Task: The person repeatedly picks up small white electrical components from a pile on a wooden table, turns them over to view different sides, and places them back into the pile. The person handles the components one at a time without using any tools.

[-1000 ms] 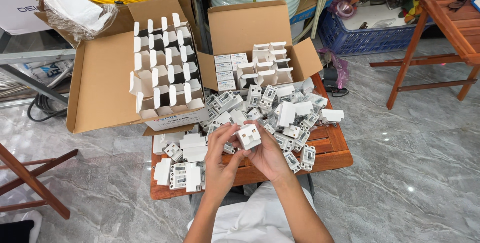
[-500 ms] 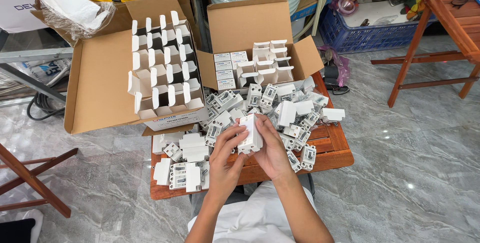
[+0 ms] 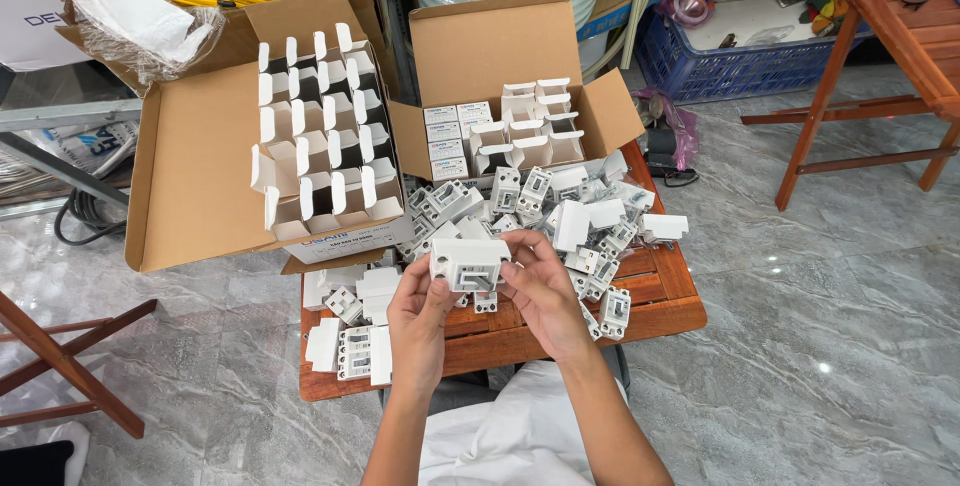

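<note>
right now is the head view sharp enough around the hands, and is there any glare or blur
Head view: even light, with no motion blur on the left hand, the right hand or the white circuit breaker they hold; bright glare spots on the polished marble floor; soft shadows under the wooden table; straight edges bow slightly towards the frame corners.
</note>
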